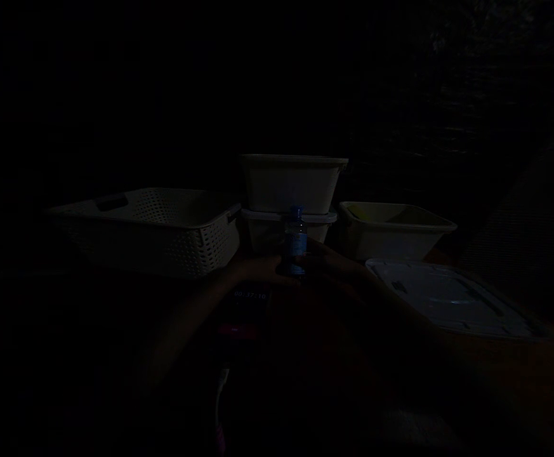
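The scene is very dark. A small clear bottle (pixel 296 244) with a blue cap and blue label stands upright at the centre of the table. My left hand (pixel 257 269) is closed against its left side, and my right hand (pixel 332 264) is closed against its right side. Both hands grip the bottle low down, near its base. Just in front of my left hand lies a dark device (pixel 249 311) showing dim digits.
A white woven basket (pixel 153 231) stands at the left. Two stacked white bins (pixel 290 184) are behind the bottle, with another white bin (pixel 393 230) to their right. A flat white lid (pixel 448 298) lies at the right. A cable (pixel 220 393) runs toward me.
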{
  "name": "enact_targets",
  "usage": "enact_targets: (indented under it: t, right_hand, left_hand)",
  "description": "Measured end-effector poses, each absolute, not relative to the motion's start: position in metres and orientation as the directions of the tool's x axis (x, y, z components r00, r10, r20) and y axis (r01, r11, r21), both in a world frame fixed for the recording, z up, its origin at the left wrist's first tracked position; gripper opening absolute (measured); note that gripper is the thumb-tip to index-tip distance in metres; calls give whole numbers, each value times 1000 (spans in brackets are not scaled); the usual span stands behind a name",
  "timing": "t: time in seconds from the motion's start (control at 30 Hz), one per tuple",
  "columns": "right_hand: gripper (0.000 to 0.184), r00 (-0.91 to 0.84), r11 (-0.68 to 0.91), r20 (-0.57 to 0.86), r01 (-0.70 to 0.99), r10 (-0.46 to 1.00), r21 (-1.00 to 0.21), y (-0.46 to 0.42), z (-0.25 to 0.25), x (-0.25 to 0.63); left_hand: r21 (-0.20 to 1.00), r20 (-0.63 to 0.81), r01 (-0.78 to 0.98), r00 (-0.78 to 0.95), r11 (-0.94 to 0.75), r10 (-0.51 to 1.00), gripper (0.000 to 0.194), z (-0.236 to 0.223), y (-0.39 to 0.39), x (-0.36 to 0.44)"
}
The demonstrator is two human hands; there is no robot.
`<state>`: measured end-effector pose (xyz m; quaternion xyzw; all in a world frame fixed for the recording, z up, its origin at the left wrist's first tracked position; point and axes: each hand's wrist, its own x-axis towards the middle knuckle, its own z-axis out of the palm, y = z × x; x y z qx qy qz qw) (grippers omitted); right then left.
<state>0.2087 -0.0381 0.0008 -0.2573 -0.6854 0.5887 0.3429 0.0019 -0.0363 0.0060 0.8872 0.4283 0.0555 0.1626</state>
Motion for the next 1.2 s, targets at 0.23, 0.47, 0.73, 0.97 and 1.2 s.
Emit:
enact_targets:
  t: [0.23,0.47,0.73,0.97,1.2]
  right_hand:
    - [56,-609,166,166,-57,776,-984,-32,-3,212]
    - [46,-595,259,225,-30,771,-965,-33,-2,213]
    - [48,-618,249,234,-64,751,-966,-28,-4,215]
    - [49,-617,236,225,-65,754,-970,-25,-7,218]
    - [55,-648,209,210,-80,732,-975,-25,-3,220]
  left_hand:
    - [330,-24,741,625,-584,780,73,9,-40,3]
    - [288,1,740,635,-608,773,74,11,-41,4]
    - [410,-11,675,676,-614,737,69,3,-33,2]
    - [387,14,673,679,-630,734,71,7,-37,3]
    - [393,-32,685,677,-613,736,67,12,-42,6]
